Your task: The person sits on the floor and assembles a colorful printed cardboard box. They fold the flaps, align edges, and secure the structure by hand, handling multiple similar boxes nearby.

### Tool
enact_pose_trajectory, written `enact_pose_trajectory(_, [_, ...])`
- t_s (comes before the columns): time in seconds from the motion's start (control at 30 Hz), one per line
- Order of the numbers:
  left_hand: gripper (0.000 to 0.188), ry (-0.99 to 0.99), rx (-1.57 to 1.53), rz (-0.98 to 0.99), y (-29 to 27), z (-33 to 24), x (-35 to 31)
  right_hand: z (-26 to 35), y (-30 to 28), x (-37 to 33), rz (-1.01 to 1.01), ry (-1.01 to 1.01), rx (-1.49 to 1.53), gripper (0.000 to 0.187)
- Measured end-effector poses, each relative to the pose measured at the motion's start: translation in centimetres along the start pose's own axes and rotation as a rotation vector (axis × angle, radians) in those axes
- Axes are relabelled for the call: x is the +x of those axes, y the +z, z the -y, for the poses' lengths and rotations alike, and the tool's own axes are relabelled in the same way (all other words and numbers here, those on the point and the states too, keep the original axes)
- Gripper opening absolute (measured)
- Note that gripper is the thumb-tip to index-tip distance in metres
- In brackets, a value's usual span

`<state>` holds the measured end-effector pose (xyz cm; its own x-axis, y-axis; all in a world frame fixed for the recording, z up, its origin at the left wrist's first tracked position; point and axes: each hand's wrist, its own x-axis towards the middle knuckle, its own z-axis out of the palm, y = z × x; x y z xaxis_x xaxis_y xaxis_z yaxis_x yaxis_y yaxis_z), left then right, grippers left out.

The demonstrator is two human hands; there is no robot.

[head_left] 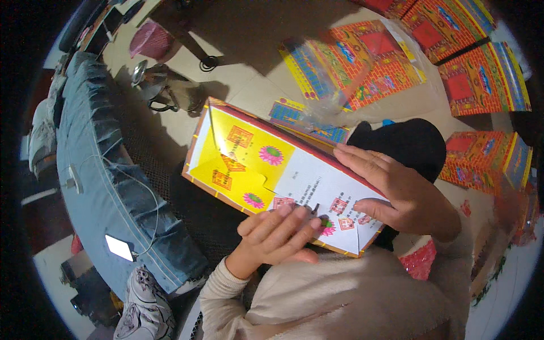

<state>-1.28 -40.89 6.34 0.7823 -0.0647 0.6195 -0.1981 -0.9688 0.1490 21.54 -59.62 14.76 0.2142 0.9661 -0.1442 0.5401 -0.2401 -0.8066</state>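
Observation:
A long paper box [294,170] with a yellow and white end-flap face lies slanted over my lap. Pink flowers and red stamp-like marks are printed on it, and the flaps are folded flat. Across its near edge reaches my left hand [280,235], its fingers stretched out flat on the white part. My right hand [391,192] holds the box's right end, fingers along the far long edge and thumb on the white face. The underside of the box is hidden.
Colourful brick-patterned paper boxes [487,79] stand at the right. Flat printed sheets in plastic wrap [362,65] lie on the floor ahead. To the left are a blue fabric-covered seat [119,181], a lit phone [120,247], a metal kettle [156,85] and a pink basket [150,39].

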Motion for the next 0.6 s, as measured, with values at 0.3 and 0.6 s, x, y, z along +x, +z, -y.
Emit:
enact_pose_trajectory(0.3, [0.036,-0.311,-0.039,-0.180,0.6,1.4,-0.2,2.5,1.4,5.4,-0.079,-0.181,-0.106,0.076])
enact_pose_trajectory(0.6, [0.035,-0.353,-0.071,-0.182,0.6,2.0,0.3,3.5,3.7,8.0,-0.034,-0.190,-0.298,0.087])
